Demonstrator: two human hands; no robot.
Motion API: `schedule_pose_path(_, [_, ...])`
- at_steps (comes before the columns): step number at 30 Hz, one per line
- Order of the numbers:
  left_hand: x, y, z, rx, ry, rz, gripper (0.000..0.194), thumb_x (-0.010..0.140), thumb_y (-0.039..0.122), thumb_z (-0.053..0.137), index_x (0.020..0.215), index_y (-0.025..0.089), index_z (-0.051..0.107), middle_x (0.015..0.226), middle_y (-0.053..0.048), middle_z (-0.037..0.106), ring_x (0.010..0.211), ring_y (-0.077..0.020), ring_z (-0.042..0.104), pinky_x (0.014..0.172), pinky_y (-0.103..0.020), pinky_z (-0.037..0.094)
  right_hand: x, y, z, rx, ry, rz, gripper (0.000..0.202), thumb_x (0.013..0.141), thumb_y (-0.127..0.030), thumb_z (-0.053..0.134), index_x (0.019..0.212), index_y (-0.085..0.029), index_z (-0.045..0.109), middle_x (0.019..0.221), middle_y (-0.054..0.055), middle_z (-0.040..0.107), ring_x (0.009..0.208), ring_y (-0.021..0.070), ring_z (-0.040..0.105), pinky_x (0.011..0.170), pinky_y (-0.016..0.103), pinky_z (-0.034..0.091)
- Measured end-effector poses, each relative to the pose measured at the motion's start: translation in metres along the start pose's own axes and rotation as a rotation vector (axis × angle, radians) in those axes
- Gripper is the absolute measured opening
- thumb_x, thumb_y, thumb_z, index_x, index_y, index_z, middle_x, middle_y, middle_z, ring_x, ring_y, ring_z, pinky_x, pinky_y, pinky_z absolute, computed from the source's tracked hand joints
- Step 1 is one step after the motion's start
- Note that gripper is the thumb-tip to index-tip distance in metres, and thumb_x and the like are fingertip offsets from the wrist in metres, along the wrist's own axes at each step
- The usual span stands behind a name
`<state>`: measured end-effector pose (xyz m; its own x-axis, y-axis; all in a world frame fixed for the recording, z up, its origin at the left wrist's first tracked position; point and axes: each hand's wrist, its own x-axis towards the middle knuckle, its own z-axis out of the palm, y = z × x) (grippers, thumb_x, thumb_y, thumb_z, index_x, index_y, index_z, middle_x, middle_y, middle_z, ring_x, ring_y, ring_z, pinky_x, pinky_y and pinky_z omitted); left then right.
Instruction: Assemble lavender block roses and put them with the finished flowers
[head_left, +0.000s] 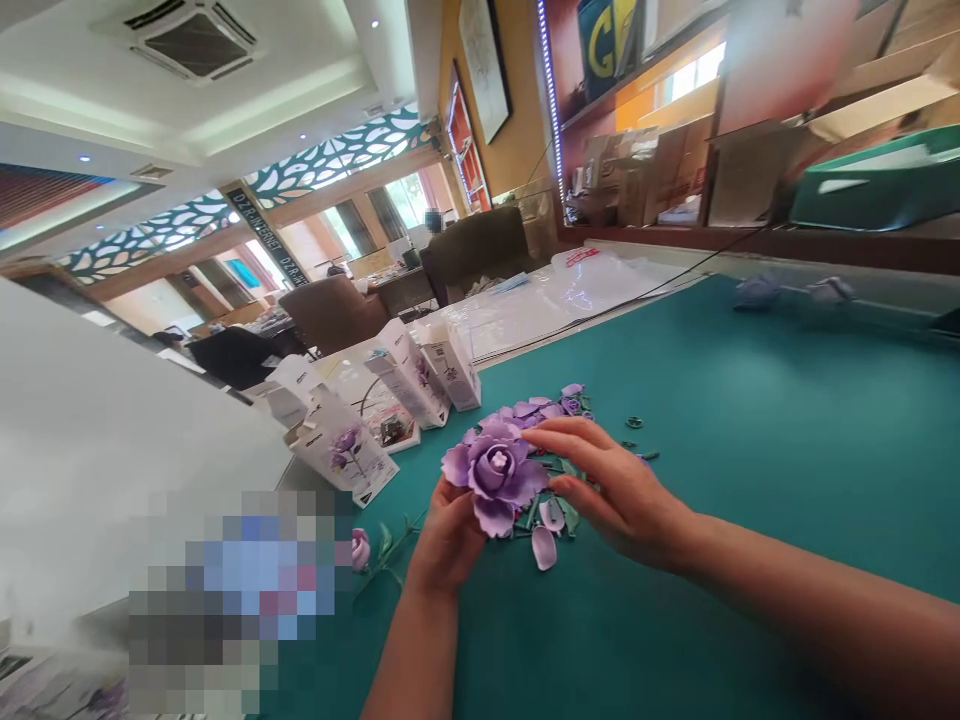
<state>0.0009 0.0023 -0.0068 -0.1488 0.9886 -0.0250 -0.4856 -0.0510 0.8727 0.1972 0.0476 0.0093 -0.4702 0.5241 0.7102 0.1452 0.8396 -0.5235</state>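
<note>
A purple artificial flower (495,470) with layered petals and a pale centre is held up over the teal table. My left hand (450,530) grips it from below and behind, its fingertips hidden by the petals. At the flower's right side my right hand (607,480) has its fingers stretched and apart, the tips close to the outer petals; whether they touch I cannot tell. Behind and below the flower lies a pile of loose purple petals (544,408) and green stem pieces. One pale petal (544,548) rests at the near side of the pile.
White flower boxes (349,455) stand at the table's left edge. A pink bud on a green stem (360,550) lies left of my hand. Small green parts (634,422) lie to the right. Two blurred purple flowers (831,290) sit far right. Clear plastic sheeting (525,310) covers the surface behind.
</note>
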Motion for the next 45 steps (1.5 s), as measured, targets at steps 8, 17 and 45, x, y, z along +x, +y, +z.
schedule_pose_path(8, [-0.001,0.003,0.006,0.091,-0.077,-0.008,0.041,0.061,0.028,0.08,0.101,0.024,0.071,0.1,-0.004,0.074,0.101,-0.0234,0.064,0.087,-0.031,0.05,0.001,-0.004,-0.003,-0.042,-0.031,-0.124,0.032,0.092,-0.026,0.044,0.122,-0.02,0.052,0.119,0.011,0.057,0.11,0.0225,0.051,0.092,0.041,0.046])
schedule_pose_path(17, [-0.001,0.002,0.005,0.123,-0.055,-0.001,0.041,0.063,0.029,0.079,0.103,0.024,0.07,0.105,-0.006,0.073,0.109,-0.0258,0.061,0.091,-0.034,0.049,0.002,-0.004,-0.004,0.012,0.003,-0.167,0.031,0.091,-0.03,0.048,0.12,-0.019,0.05,0.114,0.011,0.06,0.11,0.0228,0.051,0.092,0.042,0.046])
schedule_pose_path(45, [-0.028,0.046,0.035,1.306,-0.089,0.552,0.027,0.071,0.013,0.063,0.091,0.028,0.071,0.098,-0.003,0.072,0.093,-0.0241,0.062,0.086,-0.033,0.042,0.0,-0.005,0.013,1.331,-0.189,0.992,0.062,0.083,-0.068,0.041,0.125,-0.023,0.047,0.122,0.013,0.055,0.092,0.0194,0.061,0.066,0.034,0.056])
